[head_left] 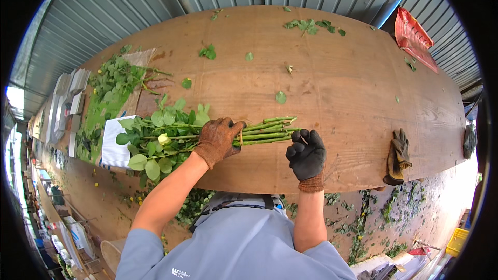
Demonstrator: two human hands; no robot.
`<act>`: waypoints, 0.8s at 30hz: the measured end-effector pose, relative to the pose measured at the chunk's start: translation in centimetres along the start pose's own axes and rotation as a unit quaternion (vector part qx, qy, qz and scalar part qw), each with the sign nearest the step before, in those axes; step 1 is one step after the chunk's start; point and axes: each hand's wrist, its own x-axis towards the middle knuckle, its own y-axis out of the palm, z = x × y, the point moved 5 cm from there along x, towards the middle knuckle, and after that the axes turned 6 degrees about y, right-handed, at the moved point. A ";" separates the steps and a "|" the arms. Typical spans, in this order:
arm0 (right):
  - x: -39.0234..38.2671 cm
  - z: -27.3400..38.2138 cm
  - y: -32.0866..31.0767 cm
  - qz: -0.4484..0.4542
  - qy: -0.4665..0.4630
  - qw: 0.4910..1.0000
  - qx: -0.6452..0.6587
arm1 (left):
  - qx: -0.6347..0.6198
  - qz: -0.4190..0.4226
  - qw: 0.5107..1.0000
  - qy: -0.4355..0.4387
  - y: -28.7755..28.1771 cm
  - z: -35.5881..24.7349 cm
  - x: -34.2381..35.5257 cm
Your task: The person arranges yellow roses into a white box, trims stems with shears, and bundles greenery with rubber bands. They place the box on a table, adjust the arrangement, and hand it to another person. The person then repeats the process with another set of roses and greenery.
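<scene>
A bundle of rose stems [267, 130] lies across the wooden table in front of me, cut ends pointing right. Its leaves [168, 119] and one pale yellow rose [164, 139] spread to the left, beside a white ribbed sheet [116, 143]. My left hand [218, 139], in a brown work glove, is closed around the stems. What looks like a thin band [240, 137] circles them just right of its fingers. My right hand [307, 156], in a glove with a black palm, is by the cut ends, fingers loosely bent and apart, palm showing with nothing in it.
More leafy cut stems [116, 78] lie on a green mat at the left, near stacked grey-white pieces [65, 106]. A spare glove [398, 156] rests by the right front edge. A red plastic scoop-like piece [413, 39] stands far right. Loose leaves [306, 26] dot the table [353, 98].
</scene>
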 end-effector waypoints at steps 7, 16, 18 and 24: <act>-2.7 -2.1 5.8 0.038 -0.069 0.840 -0.537 | -0.013 -0.012 1.000 0.005 0.1 -0.2 -0.4; -3.5 -15.4 11.7 0.216 -0.157 0.463 -0.845 | -0.027 -0.004 0.999 0.027 0.7 -0.1 -0.7; -4.7 -14.7 10.5 0.217 -0.158 0.401 -0.876 | -0.018 0.005 1.000 0.025 0.6 -0.2 -1.0; -4.1 -12.0 1.4 0.122 0.124 0.725 -0.667 | -0.021 -0.067 0.997 0.034 -0.6 -0.7 -1.6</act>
